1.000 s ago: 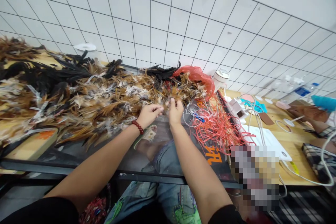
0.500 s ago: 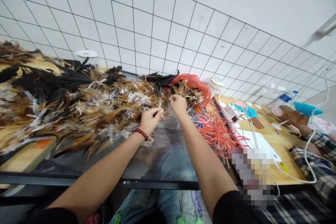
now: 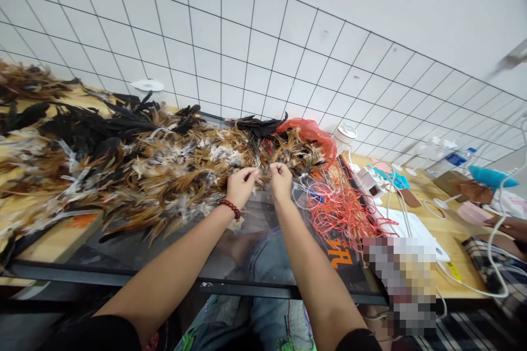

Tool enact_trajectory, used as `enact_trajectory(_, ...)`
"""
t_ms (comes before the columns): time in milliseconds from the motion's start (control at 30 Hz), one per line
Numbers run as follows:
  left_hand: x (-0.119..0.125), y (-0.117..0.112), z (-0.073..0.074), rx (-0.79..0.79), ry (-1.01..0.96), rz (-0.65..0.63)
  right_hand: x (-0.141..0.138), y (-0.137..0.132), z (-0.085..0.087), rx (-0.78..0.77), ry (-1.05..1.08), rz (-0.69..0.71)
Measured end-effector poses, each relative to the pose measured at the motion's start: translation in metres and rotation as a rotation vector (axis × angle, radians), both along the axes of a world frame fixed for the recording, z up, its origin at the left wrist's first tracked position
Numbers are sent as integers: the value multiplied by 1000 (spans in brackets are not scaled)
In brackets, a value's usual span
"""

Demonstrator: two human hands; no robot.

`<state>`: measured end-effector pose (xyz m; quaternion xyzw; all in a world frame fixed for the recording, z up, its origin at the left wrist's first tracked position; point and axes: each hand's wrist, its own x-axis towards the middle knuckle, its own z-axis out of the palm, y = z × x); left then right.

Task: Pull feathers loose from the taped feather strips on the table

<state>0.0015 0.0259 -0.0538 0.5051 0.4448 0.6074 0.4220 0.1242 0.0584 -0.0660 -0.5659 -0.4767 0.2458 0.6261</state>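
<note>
Both hands are close together at the front right edge of a large heap of brown and white feathers (image 3: 181,170). Thumb and fingers of my left hand (image 3: 241,186) are pinched together, and a dark red bead bracelet (image 3: 230,208) circles that wrist. A short gap to the right, my right hand (image 3: 281,181) is also closed in a pinch. Whatever sits between the fingertips is too small to make out. Black feathers (image 3: 99,126) lie behind the heap on the left. Beyond my right hand, more brown feathers rest against a red plastic bag (image 3: 310,134).
Right of my hands lies a tangle of red strings (image 3: 346,211) on the dark tabletop (image 3: 263,260). A black wire grid (image 3: 255,27) stands along the back. White cables (image 3: 496,241) cross the wooden table at right, where a co-worker's plaid sleeve (image 3: 489,255) shows.
My right hand has drawn back slightly towards me from the feathers, its fingers now pinched upright. My left hand stays pinched. The camera view has shifted a little.
</note>
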Motion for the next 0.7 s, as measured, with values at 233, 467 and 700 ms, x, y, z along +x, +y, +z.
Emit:
enact_trajectory(233, 3, 3, 0, -152, -60, -75, -16, -20, -11, 80, -3, 107)
enact_trajectory(467, 2, -3, 6, -162, 22, -108, -13, -23, -5, 154, 87, 179)
enact_trajectory(700, -2, 1, 9, -75, -101, -30, -7, -20, -6, 184, 95, 88)
